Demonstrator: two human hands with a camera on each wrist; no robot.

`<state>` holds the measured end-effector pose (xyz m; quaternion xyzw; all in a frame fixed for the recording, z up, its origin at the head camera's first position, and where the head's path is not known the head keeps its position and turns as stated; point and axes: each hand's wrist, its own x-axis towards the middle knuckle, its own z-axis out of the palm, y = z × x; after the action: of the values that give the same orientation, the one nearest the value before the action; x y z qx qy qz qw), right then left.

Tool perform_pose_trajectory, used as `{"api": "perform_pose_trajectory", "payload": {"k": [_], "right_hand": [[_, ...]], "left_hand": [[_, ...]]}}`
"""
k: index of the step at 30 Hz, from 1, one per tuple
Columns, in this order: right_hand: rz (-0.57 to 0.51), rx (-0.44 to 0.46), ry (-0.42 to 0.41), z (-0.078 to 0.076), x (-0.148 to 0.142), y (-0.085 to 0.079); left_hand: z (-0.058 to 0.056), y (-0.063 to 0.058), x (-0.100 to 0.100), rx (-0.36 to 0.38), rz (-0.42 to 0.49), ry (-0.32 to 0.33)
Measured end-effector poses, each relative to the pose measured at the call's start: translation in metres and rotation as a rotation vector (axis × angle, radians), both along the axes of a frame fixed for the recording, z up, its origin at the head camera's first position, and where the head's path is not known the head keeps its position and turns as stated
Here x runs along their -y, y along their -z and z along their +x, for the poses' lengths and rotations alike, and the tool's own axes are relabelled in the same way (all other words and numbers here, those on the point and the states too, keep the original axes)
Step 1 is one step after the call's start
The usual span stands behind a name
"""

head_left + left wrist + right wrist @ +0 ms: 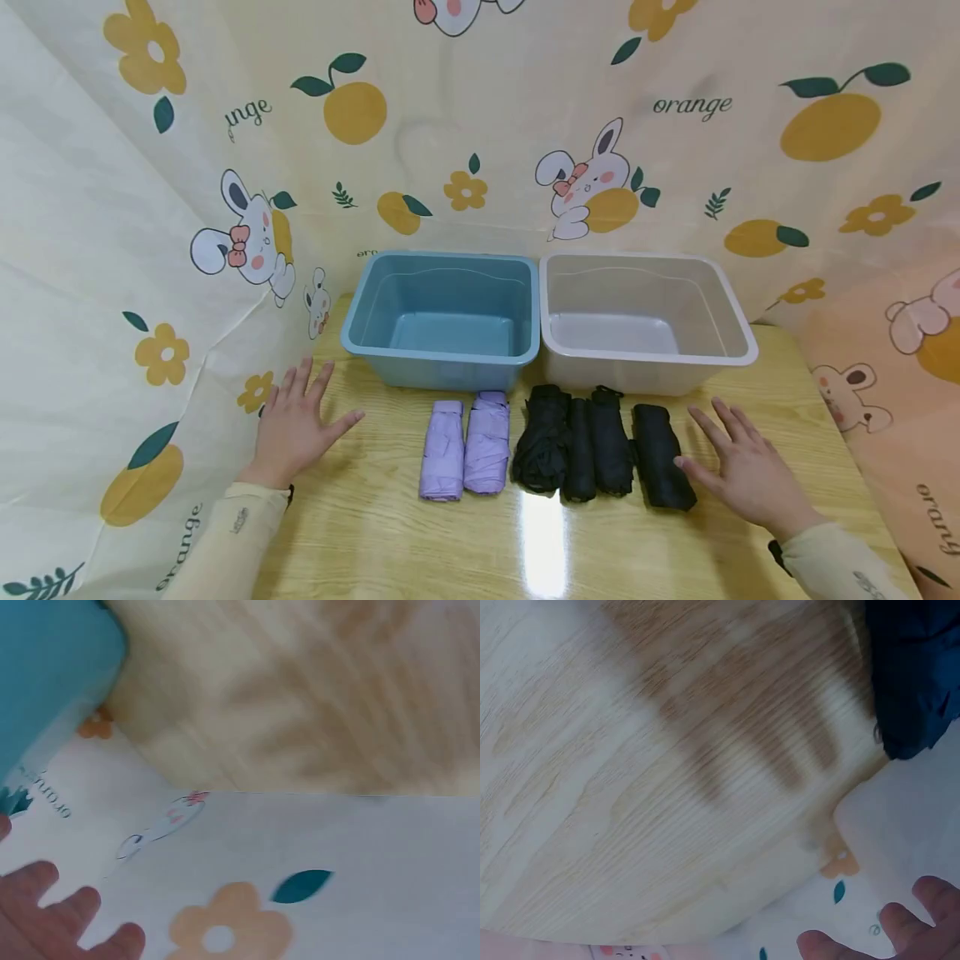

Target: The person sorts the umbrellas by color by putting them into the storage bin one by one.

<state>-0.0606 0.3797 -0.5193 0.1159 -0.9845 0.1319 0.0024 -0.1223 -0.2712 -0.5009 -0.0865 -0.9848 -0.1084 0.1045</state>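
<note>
My left hand (293, 427) hovers with fingers spread to the left of the blue bin, holding nothing; its fingertips enter the left wrist view at lower left. On the right, my right hand (752, 472) is also spread and holds nothing, its thumb close to the rightmost black rolled bundle (662, 457). A row of rolled fabric-like bundles lies on the table: two lilac ones, the left (442, 451) and the right (487, 443), then a bulky black bundle (543, 439), a thin black roll (580, 451) and a black roll with a loop (611, 443).
Behind the row, a blue bin (441, 358) and a beige bin (649, 358) stand side by side, with nothing seen inside either. The wooden table (360, 533) meets a patterned cloth (480, 167) at the back and sides.
</note>
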Motion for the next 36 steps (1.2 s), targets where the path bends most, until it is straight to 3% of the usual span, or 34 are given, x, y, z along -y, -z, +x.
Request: {"api": "perform_pose_trajectory", "payload": {"k": [8,15,20,28,36], "right_hand": [[0.015,0.033,-0.017,-0.002,0.016,0.001],[0.02,0.058,-0.041,-0.001,0.03,0.011],[0.005,0.1,-0.036,0.003,0.039,0.016],[-0.02,0.17,-0.018,0.0,0.046,0.022],[-0.059,0.264,0.042,-0.005,0.051,0.024]], "left_hand": [[-0.025,-0.022,-0.017,-0.114,0.08,0.006],[-0.046,-0.029,-0.031,-0.029,0.047,-0.005],[-0.05,-0.028,-0.036,0.017,0.031,-0.01],[-0.053,-0.024,-0.037,-0.023,0.046,-0.029],[-0.056,-0.023,-0.034,-0.034,0.092,-0.005]]}}
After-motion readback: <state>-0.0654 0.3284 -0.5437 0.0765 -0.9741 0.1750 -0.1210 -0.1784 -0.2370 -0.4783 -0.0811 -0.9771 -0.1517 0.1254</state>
